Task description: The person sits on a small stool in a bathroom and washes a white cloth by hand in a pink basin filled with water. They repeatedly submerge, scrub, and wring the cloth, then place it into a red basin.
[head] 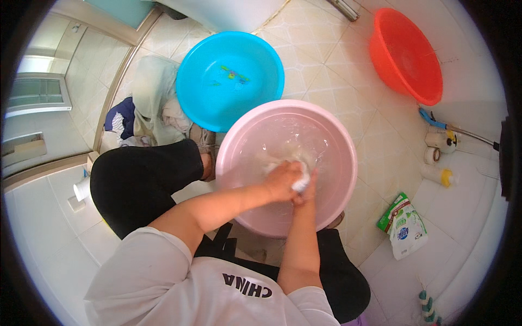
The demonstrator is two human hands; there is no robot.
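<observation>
Between my knees stands a round pink plastic basin (346,167) with water inside. A wet white cloth (301,181) is bunched between my hands, low over the basin. My left hand (284,181) grips it from the left, knuckles up. On its right side my right hand (306,189) presses against it, fingers partly hidden and blurred. Paler, crumpled material (277,159) shows in the water just beyond my hands; whether it belongs to the same cloth I cannot tell.
A blue plastic basin (204,81) touches the far left of the pink one. Piled clothes (151,102) lie left of it. A red basin (408,57) leans at the right wall. Bottles (438,175), a mop-like handle (461,129) and a detergent bag (405,228) are at right.
</observation>
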